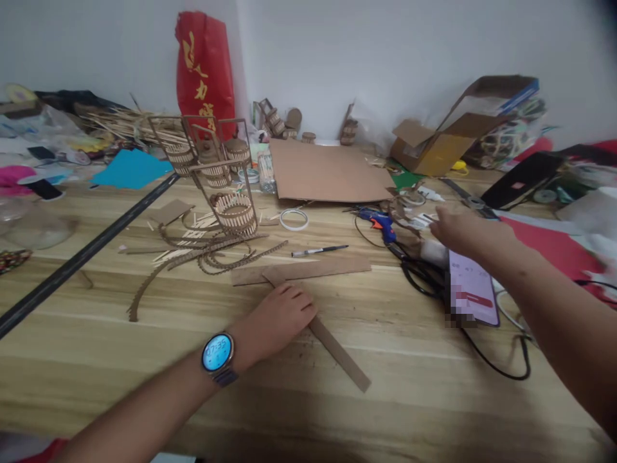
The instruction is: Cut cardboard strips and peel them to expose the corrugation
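My left hand [284, 315], with a watch on its wrist, rests on a narrow cardboard strip [341, 354] that slants across the table. Its fingers are curled over the strip, pressed together. Behind it lies a second cardboard strip [332, 267], which the first one crosses at its upper end. My right hand [456, 225] reaches out over the clutter at the right, above a white roll and beyond a lit phone [475, 289]. Its fingers are blurred, and what they hold, if anything, cannot be made out. A blue glue gun [380, 224] lies left of it.
A pen [319, 251] and a tape ring [294, 220] lie behind the strips. Small slatted buckets [234, 215] on frames stand at the left, near toothed cardboard strips [144, 289]. A cardboard sheet [330, 170] lies at the back. Black cables [501, 373] trail at the right.
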`<state>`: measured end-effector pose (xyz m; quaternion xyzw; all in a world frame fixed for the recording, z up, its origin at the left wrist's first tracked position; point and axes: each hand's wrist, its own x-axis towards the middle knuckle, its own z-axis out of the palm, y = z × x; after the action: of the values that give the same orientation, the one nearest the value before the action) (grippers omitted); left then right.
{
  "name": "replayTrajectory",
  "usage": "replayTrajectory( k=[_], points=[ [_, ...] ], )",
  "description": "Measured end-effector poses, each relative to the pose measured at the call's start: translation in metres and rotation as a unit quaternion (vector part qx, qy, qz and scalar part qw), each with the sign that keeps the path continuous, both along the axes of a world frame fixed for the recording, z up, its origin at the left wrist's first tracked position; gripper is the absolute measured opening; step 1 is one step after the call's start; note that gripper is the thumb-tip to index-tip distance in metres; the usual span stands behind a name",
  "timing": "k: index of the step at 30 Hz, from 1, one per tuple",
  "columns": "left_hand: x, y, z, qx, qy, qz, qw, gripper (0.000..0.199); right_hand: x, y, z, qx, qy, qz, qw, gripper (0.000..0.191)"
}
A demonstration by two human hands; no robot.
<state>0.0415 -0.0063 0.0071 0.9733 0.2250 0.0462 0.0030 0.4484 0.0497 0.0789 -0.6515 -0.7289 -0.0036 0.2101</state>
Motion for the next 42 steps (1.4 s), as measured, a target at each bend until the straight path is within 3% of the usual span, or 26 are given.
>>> replayTrajectory(
  k=[3,7,10,14,21,25,30,33,35,38,42],
  points=[
    [0.001,0.000,0.005,0.002,0.004,-0.007,1.000,0.011,-0.041,-0.027,-0.022,-0.017,-0.113,-0.018,0.993,0.038],
    [0.004,-0.005,0.010,0.026,0.015,-0.024,0.999,0.011,-0.102,-0.062,-0.054,-0.045,-0.211,0.046,0.975,0.036],
    [0.006,-0.013,0.014,0.044,0.020,-0.034,0.998,0.012,-0.127,-0.076,-0.070,-0.053,-0.256,0.094,0.961,0.039],
    [0.004,-0.022,0.017,0.037,0.029,-0.037,0.998,0.010,-0.128,-0.079,-0.077,-0.037,-0.288,0.145,0.946,0.044],
    [-0.006,-0.023,0.012,0.001,0.049,0.000,0.999,0.014,-0.103,-0.077,-0.085,0.008,-0.292,0.207,0.934,0.048],
    [-0.012,-0.005,0.013,-0.005,0.032,0.032,0.999,0.025,-0.085,-0.073,-0.089,0.021,-0.282,0.203,0.937,0.056],
    [-0.020,0.036,0.016,0.022,0.029,0.171,0.985,0.019,-0.070,-0.069,-0.091,0.010,-0.261,0.182,0.948,0.053],
    [-0.024,0.053,0.016,-0.016,0.042,0.196,0.980,0.014,-0.080,-0.080,-0.087,0.034,-0.235,0.168,0.957,0.051],
    [-0.024,0.058,0.016,-0.035,0.047,0.191,0.980,0.013,-0.097,-0.096,-0.082,0.047,-0.194,0.200,0.959,0.049],
    [-0.023,0.060,0.018,-0.066,0.040,0.192,0.978,0.018,-0.126,-0.120,-0.077,0.011,-0.124,0.300,0.946,0.043],
    [-0.020,0.062,0.021,-0.117,0.027,0.222,0.968,0.025,-0.144,-0.130,-0.081,-0.008,-0.077,0.298,0.951,0.026]
  ],
)
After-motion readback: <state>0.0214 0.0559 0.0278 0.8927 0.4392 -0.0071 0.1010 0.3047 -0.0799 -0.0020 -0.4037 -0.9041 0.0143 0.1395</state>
